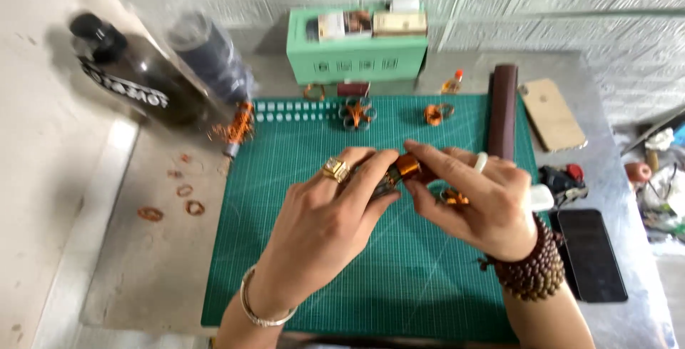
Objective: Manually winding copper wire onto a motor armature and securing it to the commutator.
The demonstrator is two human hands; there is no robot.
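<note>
The fingers (385, 167) of the left hand (325, 224) and those of the right hand (478, 203) are pinching one small copper coil (408, 165) between them, holding it just above the middle of the green mat (399, 277). A second coil piece (455, 197) is showing under the right palm; whether it is being gripped cannot be told. The left hand is wearing a gold ring (335, 170) and a bangle (260, 310), the right a white ring (481, 162) and bead bracelets (535, 263).

Further back on the mat, a ring cluster (357, 114) and a copper loop (437, 113) are lying apart. A brown roll (504, 110) is lying along the mat's right edge. Behind the mat, a green box (355, 60) is standing on the tabletop (150, 270), holding small packets (371, 23) in its open top. Two dark bottles (135, 71) are lying to the left, and loose wire rings (175, 203) are scattered beside the mat. Two phones (591, 253) are lying to the right.
</note>
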